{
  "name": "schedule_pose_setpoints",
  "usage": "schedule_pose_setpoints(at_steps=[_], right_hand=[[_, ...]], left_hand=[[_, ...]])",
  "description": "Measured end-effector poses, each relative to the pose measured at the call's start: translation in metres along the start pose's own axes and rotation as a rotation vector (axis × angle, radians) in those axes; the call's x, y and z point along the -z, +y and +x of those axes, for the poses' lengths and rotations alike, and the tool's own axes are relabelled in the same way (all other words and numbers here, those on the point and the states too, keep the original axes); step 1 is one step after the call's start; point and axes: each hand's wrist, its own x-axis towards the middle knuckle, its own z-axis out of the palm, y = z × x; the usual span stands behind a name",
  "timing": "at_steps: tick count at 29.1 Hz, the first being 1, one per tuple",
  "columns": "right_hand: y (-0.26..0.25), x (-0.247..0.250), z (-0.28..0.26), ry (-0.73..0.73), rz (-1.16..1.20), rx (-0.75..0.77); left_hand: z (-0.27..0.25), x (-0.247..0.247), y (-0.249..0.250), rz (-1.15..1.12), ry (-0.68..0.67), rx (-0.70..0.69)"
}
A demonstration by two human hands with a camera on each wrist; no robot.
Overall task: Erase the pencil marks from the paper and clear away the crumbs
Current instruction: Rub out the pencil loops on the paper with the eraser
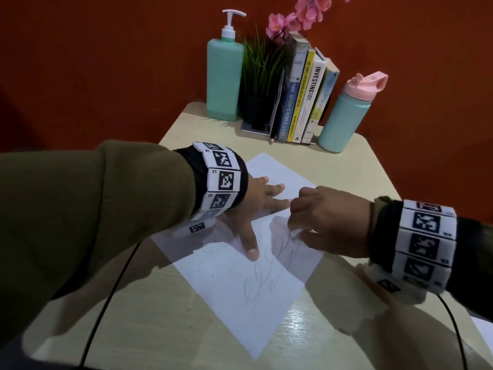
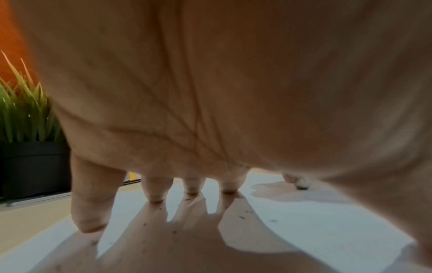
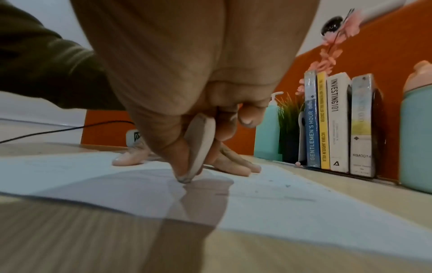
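A white sheet of paper (image 1: 240,284) lies at an angle on the pale wooden table (image 1: 165,316). Looping pencil marks (image 1: 264,279) cross its middle. My left hand (image 1: 256,206) lies flat with spread fingers, pressing the paper down. My right hand (image 1: 328,220) pinches a white eraser (image 1: 294,234) and holds its tip on the paper beside the marks. In the right wrist view the eraser (image 3: 201,146) stands on edge, its grey tip touching the paper (image 3: 304,218). Dark crumbs (image 2: 242,217) dot the paper (image 2: 315,230) near my left fingertips (image 2: 154,195).
Along the back edge stand a teal pump bottle (image 1: 224,76), a potted grass plant (image 1: 260,84), several upright books (image 1: 304,97) and a teal flask with a pink lid (image 1: 346,118). A pencil (image 1: 276,116) leans by the books. Black cables (image 1: 106,303) trail from both wrists.
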Motion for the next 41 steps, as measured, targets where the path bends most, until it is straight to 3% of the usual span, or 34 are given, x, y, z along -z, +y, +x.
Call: schedule_pose_setpoints(at_steps=[5, 9, 14, 18, 23, 27, 32, 37, 41], right_hand=[[0.029, 0.006, 0.004, 0.012, -0.113, -0.170], [-0.005, -0.005, 0.004, 0.015, -0.019, 0.012], [0.022, 0.006, 0.006, 0.056, -0.056, -0.144], [-0.009, -0.005, 0.006, -0.010, 0.023, 0.018], [0.028, 0.005, 0.005, -0.045, -0.039, -0.233], [-0.008, -0.007, 0.007, -0.073, 0.066, -0.041], [0.017, 0.009, 0.013, -0.168, -0.063, -0.284], [-0.018, 0.002, 0.007, -0.211, 0.057, -0.127], [0.010, 0.009, 0.019, -0.235, -0.074, -0.312]], left_hand=[[0.002, -0.002, -0.001, 0.005, 0.009, -0.008], [0.003, -0.002, -0.002, 0.001, 0.002, -0.006], [0.004, -0.004, -0.003, -0.020, 0.021, -0.009], [0.004, -0.004, -0.004, -0.015, 0.012, -0.017], [0.003, -0.004, -0.002, -0.025, 0.032, -0.009], [0.003, -0.004, -0.002, -0.015, 0.019, -0.007], [0.004, -0.003, -0.002, -0.023, 0.021, -0.009], [0.005, -0.006, -0.003, -0.012, 0.033, -0.003], [0.005, -0.004, -0.004, -0.030, 0.018, -0.013]])
